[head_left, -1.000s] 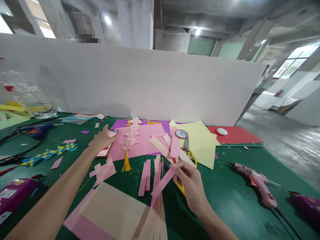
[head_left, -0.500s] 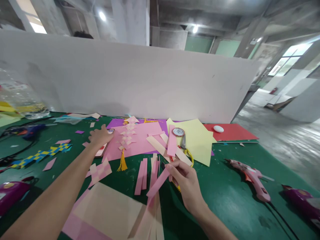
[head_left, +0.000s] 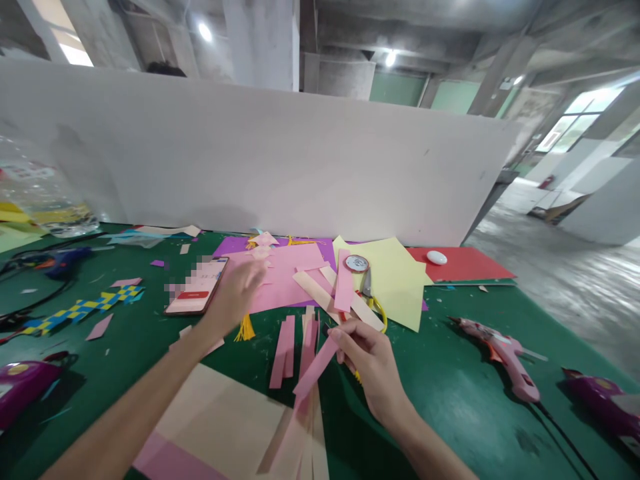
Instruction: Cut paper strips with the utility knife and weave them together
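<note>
Nearest, a cream sheet [head_left: 225, 417] lies on the green surface [head_left: 440, 407]. Past it, the right hand [head_left: 369, 363] pinches one end of a pink strip [head_left: 316, 368], which slants down to the left across loose strips [head_left: 308, 343]. Farther on, the left hand [head_left: 235, 297] is right of the phone [head_left: 197, 287], blurred; whether its fingers grip anything cannot be told. Scissors [head_left: 379, 315] and tape [head_left: 357, 264] lie beyond the right hand. A white partition [head_left: 300, 160] stands behind.

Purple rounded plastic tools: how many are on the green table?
2: one purple tool at the left edge, a second purple tool at the right edge; both partly cut off.
</note>
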Demonstrator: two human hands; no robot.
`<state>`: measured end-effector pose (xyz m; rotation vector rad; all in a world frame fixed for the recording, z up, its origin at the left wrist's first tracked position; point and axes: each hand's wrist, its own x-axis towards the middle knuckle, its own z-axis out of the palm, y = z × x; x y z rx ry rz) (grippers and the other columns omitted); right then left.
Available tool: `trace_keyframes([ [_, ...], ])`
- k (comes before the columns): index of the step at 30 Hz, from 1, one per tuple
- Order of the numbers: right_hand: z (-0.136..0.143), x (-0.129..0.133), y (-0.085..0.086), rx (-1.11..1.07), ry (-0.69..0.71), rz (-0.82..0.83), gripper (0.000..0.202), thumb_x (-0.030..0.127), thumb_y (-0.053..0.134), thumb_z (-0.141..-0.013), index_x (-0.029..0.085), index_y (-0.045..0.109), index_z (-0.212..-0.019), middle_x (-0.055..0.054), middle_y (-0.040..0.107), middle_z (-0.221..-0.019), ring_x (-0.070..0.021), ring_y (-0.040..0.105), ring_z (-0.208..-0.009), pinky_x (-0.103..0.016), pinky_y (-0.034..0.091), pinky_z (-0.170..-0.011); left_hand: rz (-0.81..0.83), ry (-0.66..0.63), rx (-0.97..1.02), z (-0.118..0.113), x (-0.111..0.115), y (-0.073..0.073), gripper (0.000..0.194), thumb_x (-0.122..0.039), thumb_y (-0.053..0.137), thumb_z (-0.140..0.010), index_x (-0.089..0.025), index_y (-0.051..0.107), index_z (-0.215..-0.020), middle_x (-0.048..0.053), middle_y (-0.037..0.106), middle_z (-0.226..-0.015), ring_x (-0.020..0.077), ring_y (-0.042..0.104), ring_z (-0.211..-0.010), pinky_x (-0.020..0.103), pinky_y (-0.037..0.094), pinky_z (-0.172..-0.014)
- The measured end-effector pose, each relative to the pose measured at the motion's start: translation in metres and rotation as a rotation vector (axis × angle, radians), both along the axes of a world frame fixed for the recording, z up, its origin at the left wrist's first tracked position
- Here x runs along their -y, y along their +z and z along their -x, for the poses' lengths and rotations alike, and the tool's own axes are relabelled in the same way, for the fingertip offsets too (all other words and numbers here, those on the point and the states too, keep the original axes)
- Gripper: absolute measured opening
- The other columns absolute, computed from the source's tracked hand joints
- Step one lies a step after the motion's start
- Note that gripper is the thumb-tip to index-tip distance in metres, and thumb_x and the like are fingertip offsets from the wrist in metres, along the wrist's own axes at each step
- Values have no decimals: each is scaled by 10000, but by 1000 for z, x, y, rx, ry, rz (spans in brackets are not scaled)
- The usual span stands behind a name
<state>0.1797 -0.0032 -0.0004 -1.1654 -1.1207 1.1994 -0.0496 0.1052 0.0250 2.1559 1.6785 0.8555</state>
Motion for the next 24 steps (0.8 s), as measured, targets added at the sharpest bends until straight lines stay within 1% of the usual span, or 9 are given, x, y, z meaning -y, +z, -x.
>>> trace_keyframes([
  [3, 1, 0, 4, 35, 7, 8, 222, 364, 619, -797, 162, 634, -707, 47, 454, -506, -69, 362, -457, -204, 256, -423, 251, -402, 193, -39, 56, 4, 461, -384, 231, -951, -189, 648, -959, 41, 676, -965, 187, 604, -929, 271, 429, -844],
  [4, 1, 0, 6, 47, 10, 4, 214, 350, 618, -797, 161, 632, -697, 49, 452, -501, -71, 366, -458, -205, 266, -427, 333, -479, 209, -49, 72, 4, 448, -385, 264, -948, -182, 654, -860, 27, 683, -849, 174, 620, -816, 249, 447, -754],
  [5, 2, 0, 7, 57, 16, -2, 207, 334, 618, -795, 160, 627, -684, 49, 456, -501, -73, 373, -461, -205, 277, -431, 387, -507, 235, -57, 85, 2, 423, -397, 315, -936, -173, 640, -786, 17, 675, -761, 165, 621, -735, 229, 442, -669],
  [7, 4, 0, 8, 63, 48, -11, 202, 311, 614, -795, 155, 620, -668, 40, 492, -530, -75, 401, -473, -204, 304, -444, 433, -503, 327, -67, 101, -4, 341, -396, 423, -904, -167, 616, -740, 6, 674, -715, 155, 625, -701, 205, 423, -620],
  [8, 5, 0, 7, 60, 77, -11, 199, 309, 608, -801, 152, 625, -681, 33, 516, -551, -78, 420, -484, -204, 317, -453, 446, -491, 380, -69, 104, -9, 323, -378, 425, -909, -166, 608, -748, 6, 681, -722, 148, 627, -702, 199, 422, -637],
  [12, 9, 0, 1, 87, 174, -5, 183, 305, 619, -803, 160, 672, -901, 21, 566, -612, -91, 463, -539, -205, 358, -497, 405, -454, 492, -65, 103, -28, 350, -320, 391, -928, -163, 583, -681, -1, 657, -627, 113, 599, -587, 178, 408, -591],
  [14, 11, 1, -1, 113, 196, 1, 209, 301, 639, -790, 174, 682, -951, 15, 582, -652, -87, 452, -543, -203, 365, -503, 352, -454, 504, -61, 100, -34, 335, -296, 405, -919, -164, 571, -661, -8, 645, -603, 100, 569, -545, 170, 391, -555],
  [19, 15, 3, -4, 123, 204, 18, 160, 301, 610, -810, 177, 711, -820, 2, 576, -675, -79, 445, -529, -196, 369, -486, 302, -432, 441, -56, 100, -42, 335, -293, 395, -922, -162, 584, -678, -18, 593, -585, 83, 488, -508, 167, 341, -502],
  [24, 16, 3, -8, 106, 199, 68, 191, 322, 611, -803, 157, 679, -733, 18, 521, -605, -75, 433, -501, -188, 353, -455, 282, -411, 384, -57, 104, -46, 374, -316, 394, -915, -163, 493, -589, -29, 497, -531, 81, 416, -484, 177, 302, -469],
])
